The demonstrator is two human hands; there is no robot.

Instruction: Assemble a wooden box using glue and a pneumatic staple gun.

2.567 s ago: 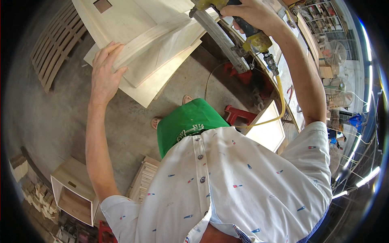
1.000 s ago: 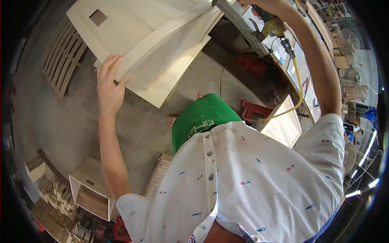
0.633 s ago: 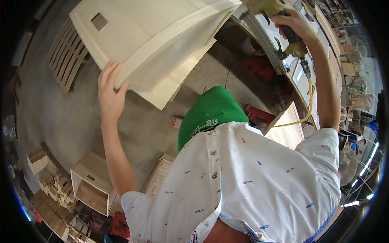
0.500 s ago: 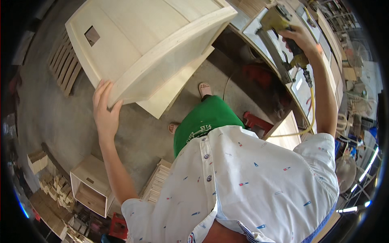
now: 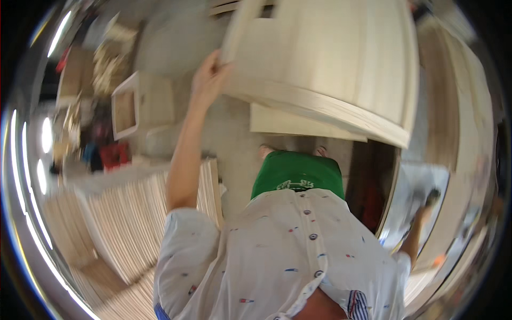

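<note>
A large pale wooden cabinet (image 5: 341, 58) fills the upper middle, smeared by motion, its rimmed edge turned toward me. At its left edge my left hand (image 5: 209, 80) is closed, fingers curled over the rim. Beneath the cabinet a flat pale board (image 5: 298, 124) sticks out toward my feet. Far to the right, above a light-topped bench (image 5: 416, 178), my right hand (image 5: 423, 213) is small and blurred. A dark shape at its fingers looks like the nail gun (image 5: 433, 197); its outline is smeared, and the fingers cannot be made out singly.
Stacked thin wooden panels (image 5: 125, 224) stand at the lower left. Beyond them are a small open wooden box (image 5: 141, 106), a red crate (image 5: 113, 156) and a pile of wood pieces (image 5: 114, 56). Long boards (image 5: 453, 101) lie along the right. A green apron (image 5: 298, 172) covers my lap.
My view has swung left, so the cabinet appears farther right. My left hand stays on the cabinet's edge. My right hand, with the nail gun, has dropped lower and farther off to the right.
</note>
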